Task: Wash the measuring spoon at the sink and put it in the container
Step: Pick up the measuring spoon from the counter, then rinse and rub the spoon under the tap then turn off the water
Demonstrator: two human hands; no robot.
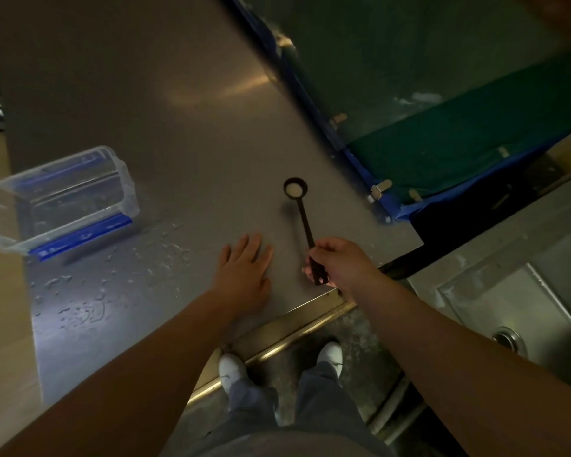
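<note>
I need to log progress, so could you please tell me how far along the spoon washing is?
Barely started. The right hand grips the black measuring spoon by its handle over the counter, white powder still in its bowl. The left hand rests flat. Washing at the sink and placing it in the clear container remain.

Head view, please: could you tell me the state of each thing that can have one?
Measuring spoon: bowl holds pale residue, handle end gripped, unwashed by the look of it.
Right hand: closed on the spoon handle.
Left hand: open, flat on the counter.
Container: open, no lid, nothing inside that shows.
Counter: wet, droplets near the container.
Sink: no standing water visible.
</note>
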